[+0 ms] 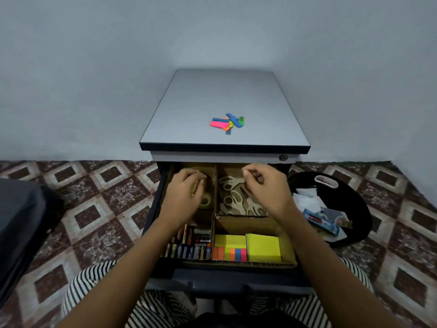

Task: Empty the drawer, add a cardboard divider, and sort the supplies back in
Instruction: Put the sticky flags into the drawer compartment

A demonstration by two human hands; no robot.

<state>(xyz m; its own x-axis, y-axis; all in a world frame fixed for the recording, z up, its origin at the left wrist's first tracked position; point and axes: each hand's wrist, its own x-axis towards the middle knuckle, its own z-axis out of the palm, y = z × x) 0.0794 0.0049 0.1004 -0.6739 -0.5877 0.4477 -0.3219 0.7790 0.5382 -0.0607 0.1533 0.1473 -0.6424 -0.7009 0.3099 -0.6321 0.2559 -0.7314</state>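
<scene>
While I am sitting at the open drawer (236, 274), both hands are hovering over its back half.

Left hand (186, 192) is reaching down into the back-left compartment of the cardboard divider (214, 223), fingers curled downward. A tape roll (205, 200) is lying just beside the knuckles, on their right, partly hidden by them. Whether the fingers are gripping anything, I cannot tell.

Right hand (264, 185) is hanging above the back-right compartment, fingers curled in, thumb and forefinger drawn together at the tips. Whether anything is pinched there, I cannot tell. Scissors (233, 197) are lying heaped in that compartment, under this hand and to its left. I cannot tell if any are touching it.

Batteries (191, 243) are filling the front-left compartment, partly under my left forearm. Sticky notes (263, 247) are sitting in the front-right one: a yellow block on the right and a pad with coloured strips on its left, side by side.

Coloured flags (227, 123) are lying in a loose pile on the cabinet top (224, 91), well apart from both hands.

A bin (354, 197) is standing on the tiled floor (94, 197) right of the drawer, holding paper scraps. Striped trousers (89, 280) are showing at the bottom edge.
</scene>
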